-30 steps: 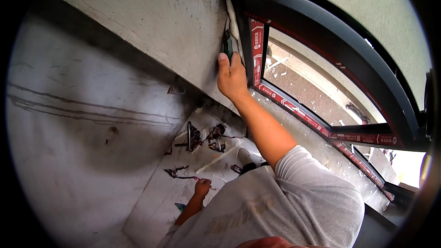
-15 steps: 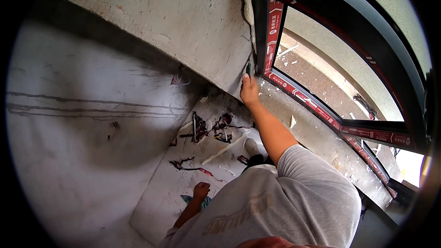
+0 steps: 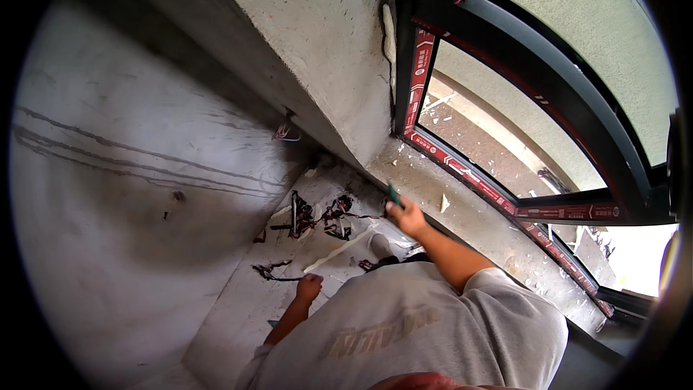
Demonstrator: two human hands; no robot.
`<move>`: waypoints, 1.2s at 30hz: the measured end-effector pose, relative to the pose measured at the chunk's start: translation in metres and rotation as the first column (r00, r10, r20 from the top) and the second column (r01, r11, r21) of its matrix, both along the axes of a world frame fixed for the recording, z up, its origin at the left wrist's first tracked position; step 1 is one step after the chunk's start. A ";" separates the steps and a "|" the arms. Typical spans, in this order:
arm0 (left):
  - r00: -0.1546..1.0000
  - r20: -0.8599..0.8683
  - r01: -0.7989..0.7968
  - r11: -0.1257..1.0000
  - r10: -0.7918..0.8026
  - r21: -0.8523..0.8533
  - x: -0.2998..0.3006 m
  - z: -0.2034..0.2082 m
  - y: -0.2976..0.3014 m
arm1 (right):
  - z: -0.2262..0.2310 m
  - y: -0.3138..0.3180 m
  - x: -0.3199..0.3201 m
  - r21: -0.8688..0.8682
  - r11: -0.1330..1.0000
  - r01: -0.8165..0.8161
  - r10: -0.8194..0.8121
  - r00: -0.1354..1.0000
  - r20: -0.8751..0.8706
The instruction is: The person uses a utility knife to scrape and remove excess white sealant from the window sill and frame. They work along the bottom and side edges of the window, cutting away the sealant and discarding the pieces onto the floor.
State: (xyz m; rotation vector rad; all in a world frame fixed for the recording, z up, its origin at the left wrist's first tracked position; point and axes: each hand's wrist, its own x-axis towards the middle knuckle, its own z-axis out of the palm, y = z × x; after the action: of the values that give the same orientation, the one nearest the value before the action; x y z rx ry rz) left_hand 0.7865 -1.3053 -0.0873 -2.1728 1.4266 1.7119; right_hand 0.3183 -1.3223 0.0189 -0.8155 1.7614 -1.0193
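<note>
1. The left hand (image 3: 310, 287) hangs low beside the body, its fingers seemingly curled; I cannot tell whether they are closed or hold anything.
2. The right hand (image 3: 406, 215), at 2 o'clock from the left, is clamped around a green tool (image 3: 394, 195), which pokes out at 11 o'clock from the fist, touching neither wall nor frame.
3. Just beyond, between 2 and 3 o'clock, a pale chip (image 3: 444, 203) lies loose on the sill (image 3: 417, 175).
4. At 8 o'clock from the right hand, a long pale strip (image 3: 336, 253) lies detached on the floor (image 3: 238, 310).
5. Farthest, near 12 o'clock and well apart from the right hand, a pale foam bead (image 3: 390, 32) remains along the window frame (image 3: 420, 72); removal looks partial.
</note>
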 end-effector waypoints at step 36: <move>0.799 0.032 0.572 0.743 -0.600 -0.347 -0.213 0.090 0.067 | 0.086 0.080 -0.089 0.270 0.747 -0.607 0.664 0.662 -0.347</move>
State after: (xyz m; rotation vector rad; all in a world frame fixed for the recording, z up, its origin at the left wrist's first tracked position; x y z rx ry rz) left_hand 0.5733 -1.2381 0.0025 -1.4855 2.2638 1.3965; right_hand 0.2289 -1.2420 0.1050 -1.5238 1.6491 -0.2449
